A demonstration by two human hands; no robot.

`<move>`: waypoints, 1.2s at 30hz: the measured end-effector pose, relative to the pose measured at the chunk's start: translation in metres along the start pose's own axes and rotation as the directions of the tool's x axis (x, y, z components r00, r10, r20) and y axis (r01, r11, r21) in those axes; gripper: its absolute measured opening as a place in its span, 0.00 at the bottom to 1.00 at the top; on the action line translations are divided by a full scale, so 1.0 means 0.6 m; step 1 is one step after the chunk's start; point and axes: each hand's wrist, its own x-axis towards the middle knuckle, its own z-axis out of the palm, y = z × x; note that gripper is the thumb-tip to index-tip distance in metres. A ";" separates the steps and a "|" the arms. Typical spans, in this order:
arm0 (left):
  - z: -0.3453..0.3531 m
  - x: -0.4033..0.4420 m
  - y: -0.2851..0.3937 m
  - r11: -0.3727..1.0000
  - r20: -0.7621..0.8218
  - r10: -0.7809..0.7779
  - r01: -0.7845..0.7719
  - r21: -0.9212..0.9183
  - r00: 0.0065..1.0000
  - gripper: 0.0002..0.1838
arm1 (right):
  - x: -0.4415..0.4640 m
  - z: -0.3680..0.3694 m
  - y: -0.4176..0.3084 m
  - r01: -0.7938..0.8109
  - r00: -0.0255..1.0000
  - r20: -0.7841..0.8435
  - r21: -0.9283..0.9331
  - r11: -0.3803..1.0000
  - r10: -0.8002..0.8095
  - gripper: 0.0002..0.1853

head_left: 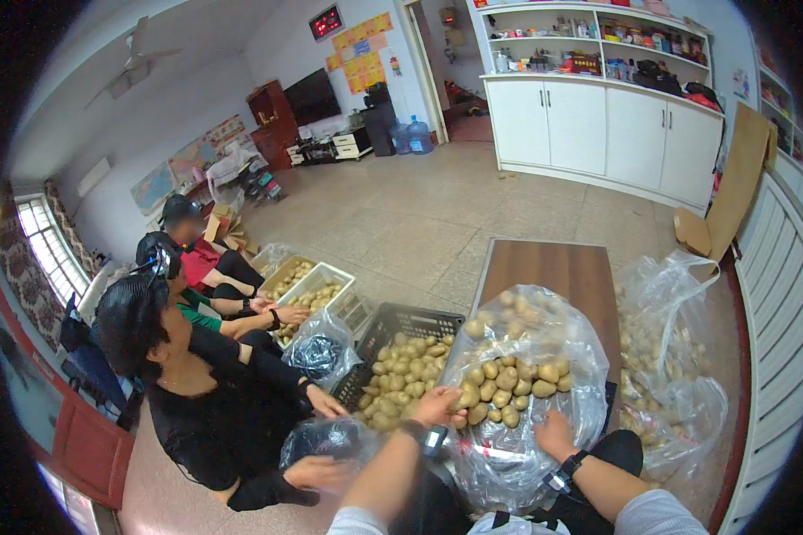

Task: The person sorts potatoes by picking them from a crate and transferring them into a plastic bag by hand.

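My left hand (439,407) reaches to the left side of a large clear plastic bag (575,334), its fingers closed on a potato (467,396). Inside the bag lie several loose potatoes (507,382), and more show blurred through the film at its far end. My right hand (555,435) is curled at the bag's near right side, closed on the plastic film. Left of the bag stands a dark grey crate (415,316) with many potatoes (401,374) in it.
A brown wooden table (544,259) supports the bag. Filled clear bags (665,357) stand on the floor at right. Beside me at left sits a person in black (232,415), hands near a dark plastic bag (326,441). Two more people sit beyond, near a white crate (352,308).
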 end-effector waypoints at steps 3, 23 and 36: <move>-0.030 0.016 -0.003 1.000 0.003 0.008 -0.008 -0.027 1.000 0.21 | 0.007 0.028 0.034 -0.037 0.998 -0.061 -0.134 0.990 0.029 0.26; -0.210 0.076 -0.060 0.345 0.217 0.503 -0.424 0.837 0.837 0.18 | -0.007 -0.007 0.018 -0.202 0.970 -0.167 -0.137 0.970 0.178 0.24; -0.133 0.024 -0.007 0.991 -0.273 0.080 -0.106 -0.082 0.959 0.17 | -0.004 0.032 0.044 0.041 0.982 -0.168 -0.266 0.963 -0.088 0.22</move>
